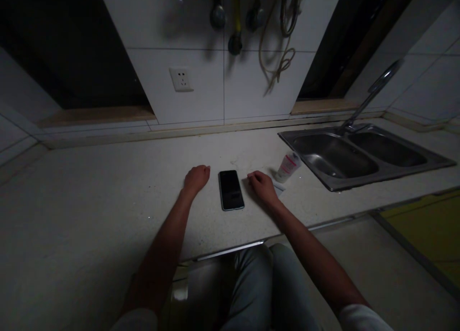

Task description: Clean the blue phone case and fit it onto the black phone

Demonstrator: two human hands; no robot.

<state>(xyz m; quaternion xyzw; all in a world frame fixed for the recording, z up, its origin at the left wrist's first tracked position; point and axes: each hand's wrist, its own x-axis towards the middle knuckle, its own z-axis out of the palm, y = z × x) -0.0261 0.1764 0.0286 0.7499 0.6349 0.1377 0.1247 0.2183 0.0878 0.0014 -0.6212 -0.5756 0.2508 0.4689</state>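
A black smartphone (231, 190) lies flat on the pale countertop (108, 192), its dark screen facing up. To its left rests my left hand (197, 178), curled into a loose fist, apart from the phone. On the other side my right hand (263, 186) is also curled, set down on the counter with nothing visible in its fingers. Partly hidden behind my right wrist is a small flat whitish item (279, 188), too dim to name. Just beyond stands a translucent plastic cup (288, 167) with pink-red markings, tilted in this view.
A double steel sink (332, 180) with a tall faucet (372, 94) is set into the counter at right. On the tiled wall are a power socket (180, 79), pipe fittings (235, 43) and a hanging cord (276, 72). The counter's front edge (230, 250) runs above my knees.
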